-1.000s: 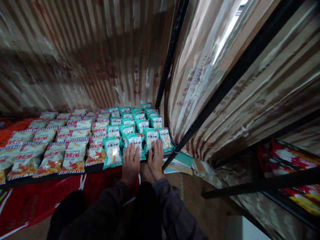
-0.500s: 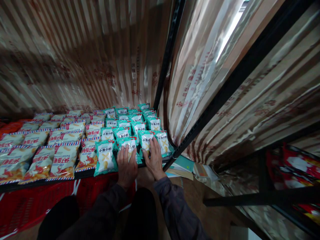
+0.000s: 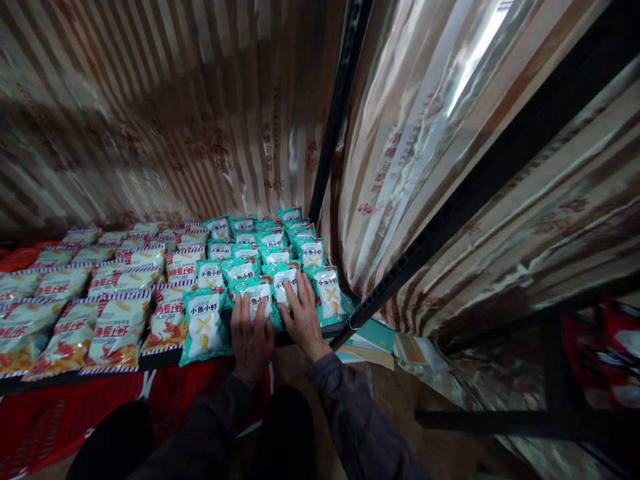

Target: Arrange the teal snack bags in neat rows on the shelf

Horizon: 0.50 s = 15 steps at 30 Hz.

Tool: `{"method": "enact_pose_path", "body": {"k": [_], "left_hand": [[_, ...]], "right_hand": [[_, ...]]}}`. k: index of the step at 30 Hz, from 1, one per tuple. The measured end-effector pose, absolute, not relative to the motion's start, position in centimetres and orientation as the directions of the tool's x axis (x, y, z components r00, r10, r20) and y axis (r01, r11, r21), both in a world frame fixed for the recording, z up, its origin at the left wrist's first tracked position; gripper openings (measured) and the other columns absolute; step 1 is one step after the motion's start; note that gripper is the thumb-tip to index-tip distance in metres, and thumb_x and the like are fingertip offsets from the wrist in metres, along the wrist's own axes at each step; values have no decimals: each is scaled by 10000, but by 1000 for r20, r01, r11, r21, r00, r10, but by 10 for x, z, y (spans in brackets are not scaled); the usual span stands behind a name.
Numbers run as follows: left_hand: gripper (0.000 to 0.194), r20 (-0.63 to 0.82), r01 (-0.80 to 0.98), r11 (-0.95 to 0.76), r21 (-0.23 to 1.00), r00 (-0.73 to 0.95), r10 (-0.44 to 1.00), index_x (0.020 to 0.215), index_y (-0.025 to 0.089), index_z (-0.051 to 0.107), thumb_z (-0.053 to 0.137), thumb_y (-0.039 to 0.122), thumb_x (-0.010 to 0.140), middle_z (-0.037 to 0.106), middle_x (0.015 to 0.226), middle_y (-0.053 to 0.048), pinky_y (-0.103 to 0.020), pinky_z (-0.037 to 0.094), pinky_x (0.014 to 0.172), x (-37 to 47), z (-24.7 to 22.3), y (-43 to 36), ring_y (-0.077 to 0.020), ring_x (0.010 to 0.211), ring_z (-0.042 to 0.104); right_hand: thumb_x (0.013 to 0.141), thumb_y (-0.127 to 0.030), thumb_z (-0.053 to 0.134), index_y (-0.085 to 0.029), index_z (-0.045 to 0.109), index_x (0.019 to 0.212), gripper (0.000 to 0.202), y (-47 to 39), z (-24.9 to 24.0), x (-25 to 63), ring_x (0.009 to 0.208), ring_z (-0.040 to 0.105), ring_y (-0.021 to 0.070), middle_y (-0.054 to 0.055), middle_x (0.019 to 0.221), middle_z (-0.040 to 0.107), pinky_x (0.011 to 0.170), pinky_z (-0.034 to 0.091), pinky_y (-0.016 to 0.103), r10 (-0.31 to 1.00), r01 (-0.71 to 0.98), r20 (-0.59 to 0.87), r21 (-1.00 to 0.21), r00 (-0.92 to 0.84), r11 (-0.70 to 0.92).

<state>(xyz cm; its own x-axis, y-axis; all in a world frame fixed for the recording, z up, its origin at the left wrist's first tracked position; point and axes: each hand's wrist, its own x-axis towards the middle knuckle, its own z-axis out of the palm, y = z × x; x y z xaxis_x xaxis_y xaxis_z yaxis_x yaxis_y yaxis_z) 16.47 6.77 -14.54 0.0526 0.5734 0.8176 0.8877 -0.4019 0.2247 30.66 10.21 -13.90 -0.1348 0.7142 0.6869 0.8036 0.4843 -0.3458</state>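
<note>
Teal-and-white snack bags (image 3: pixel 204 320) stand in rows at the right end of a dark shelf (image 3: pixel 165 360). My left hand (image 3: pixel 251 340) lies with extended fingers on the front of one teal snack bag (image 3: pixel 260 292) in the front row. Beside it, my right hand (image 3: pixel 303 320) rests its outstretched fingers on the neighbouring teal bag (image 3: pixel 284 283). Another teal bag (image 3: pixel 330 297) stands just right of that hand. Both palms are turned away from me, and the lower parts of the touched bags are hidden behind my hands.
Cream snack bags with striped edges (image 3: pixel 117 330) fill the shelf to the left. Black metal posts (image 3: pixel 425 240) rise at the right corner, with a striped curtain (image 3: pixel 200 133) behind. Red packaging (image 3: pixel 45 417) lies below the shelf. Red packets (image 3: pixel 615 353) sit at far right.
My right hand's fingers have shifted slightly down and left on the bags. The front teal bags sit a little differently, and the view has turned slightly.
</note>
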Motion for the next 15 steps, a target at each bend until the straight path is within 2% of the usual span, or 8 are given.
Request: {"method": "enact_pose_path", "body": {"k": [6, 10, 15], "left_hand": [[499, 810, 883, -387, 266, 13, 586, 1306, 143, 441, 574, 190, 828, 285, 1478, -193, -555, 314, 1074, 171, -142, 68, -358, 1391, 221], [510, 808, 892, -379, 246, 26, 588, 1325, 174, 436, 572, 198, 834, 246, 1506, -164, -572, 283, 1087, 169, -132, 71, -371, 1406, 163], [611, 756, 897, -331, 293, -5, 655, 1395, 155, 352, 573, 243, 832, 106, 1548, -176, -608, 259, 1080, 168, -131, 79, -408, 1409, 97]], "right_hand": [[898, -261, 504, -206, 446, 1355, 464, 102, -130, 305, 1437, 116, 301, 84, 1563, 153, 1103, 313, 552, 724, 807, 679, -357, -122, 470], [925, -268, 457, -162, 399, 1386, 477, 104, -126, 302, 1438, 108, 304, 124, 1549, 192, 1098, 315, 550, 728, 810, 669, -341, -148, 478], [925, -275, 457, -219, 340, 1433, 524, 108, -132, 301, 1435, 116, 315, 87, 1553, 195, 1087, 322, 546, 743, 828, 642, -302, -189, 472]]}}
